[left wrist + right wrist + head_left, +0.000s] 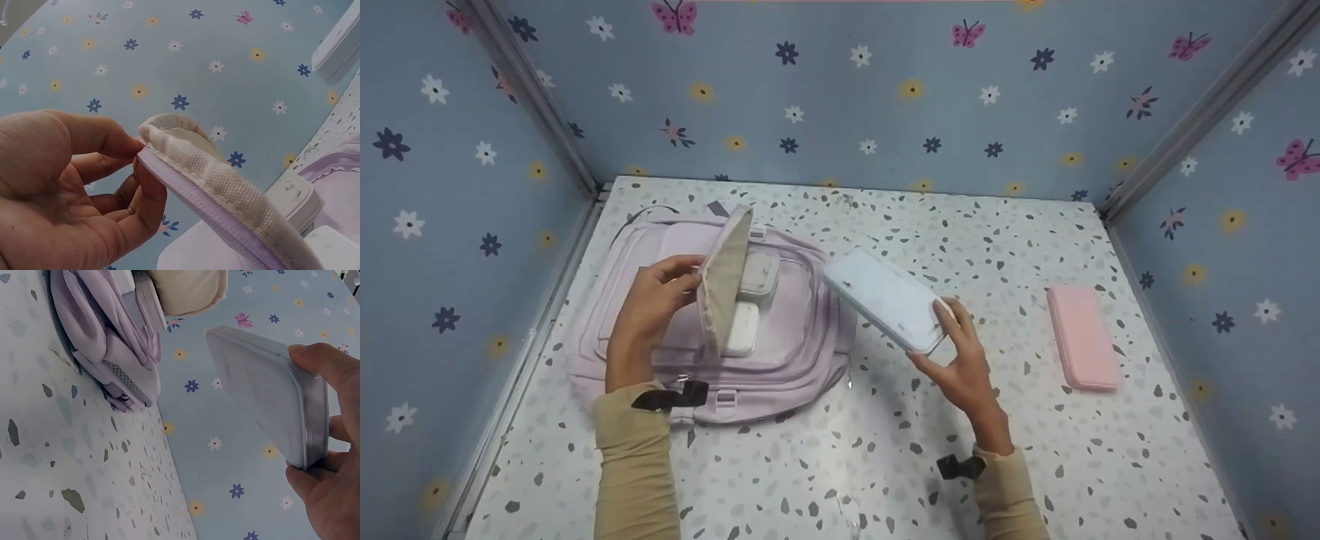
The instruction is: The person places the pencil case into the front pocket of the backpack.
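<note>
The lilac backpack lay flat on the speckled bench; my left hand pinched its cream-lined pocket flap upright. My right hand gripped a flat, pale, round-cornered tin just beside the backpack.

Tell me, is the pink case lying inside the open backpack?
No, the pink case lies on the speckled table, far right of the lilac backpack and apart from both hands.
</note>
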The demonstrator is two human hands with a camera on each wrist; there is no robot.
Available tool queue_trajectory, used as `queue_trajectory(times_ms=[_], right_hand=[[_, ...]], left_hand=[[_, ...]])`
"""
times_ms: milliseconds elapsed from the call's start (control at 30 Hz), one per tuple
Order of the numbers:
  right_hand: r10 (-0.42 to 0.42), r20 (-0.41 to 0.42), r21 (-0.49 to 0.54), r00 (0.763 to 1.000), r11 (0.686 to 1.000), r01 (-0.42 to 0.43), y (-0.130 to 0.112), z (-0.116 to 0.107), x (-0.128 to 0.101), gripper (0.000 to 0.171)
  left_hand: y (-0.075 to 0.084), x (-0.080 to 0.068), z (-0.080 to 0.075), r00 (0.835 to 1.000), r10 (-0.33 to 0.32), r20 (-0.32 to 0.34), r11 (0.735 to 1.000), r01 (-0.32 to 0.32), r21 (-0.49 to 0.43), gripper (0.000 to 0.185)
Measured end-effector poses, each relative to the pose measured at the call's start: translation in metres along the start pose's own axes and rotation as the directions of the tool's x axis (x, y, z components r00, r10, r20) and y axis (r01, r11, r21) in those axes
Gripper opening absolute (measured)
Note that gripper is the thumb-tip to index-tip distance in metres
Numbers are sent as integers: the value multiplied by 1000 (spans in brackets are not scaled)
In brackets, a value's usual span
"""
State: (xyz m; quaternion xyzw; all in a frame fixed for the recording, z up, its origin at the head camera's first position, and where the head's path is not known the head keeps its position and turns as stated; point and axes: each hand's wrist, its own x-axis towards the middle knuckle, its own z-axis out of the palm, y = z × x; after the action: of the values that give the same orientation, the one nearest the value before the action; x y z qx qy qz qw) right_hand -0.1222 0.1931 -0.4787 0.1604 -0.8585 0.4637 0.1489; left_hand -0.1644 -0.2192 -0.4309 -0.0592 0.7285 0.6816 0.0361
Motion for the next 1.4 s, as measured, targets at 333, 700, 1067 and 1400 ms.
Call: queue_trajectory(times_ms=[333, 700, 1067, 1400], right_hand=[[-61, 117, 28, 991, 998, 58, 18, 26, -1, 81], [-108, 240, 73, 965, 993, 93, 7, 53, -2, 78], [-154, 316, 113, 936, 986, 125, 3, 75, -4, 76], [-120, 358, 91, 926, 991, 94, 9, 87, 1, 76]], left_hand=[[0, -1, -1, 1000, -18, 10, 998, 17, 56, 30], [0, -1, -6, 997, -54, 54, 998, 52, 37, 23], [1, -3, -6, 996, -60, 71, 998, 58, 27, 13], [1, 0, -6, 995, -87, 54, 996, 87, 0, 18]])
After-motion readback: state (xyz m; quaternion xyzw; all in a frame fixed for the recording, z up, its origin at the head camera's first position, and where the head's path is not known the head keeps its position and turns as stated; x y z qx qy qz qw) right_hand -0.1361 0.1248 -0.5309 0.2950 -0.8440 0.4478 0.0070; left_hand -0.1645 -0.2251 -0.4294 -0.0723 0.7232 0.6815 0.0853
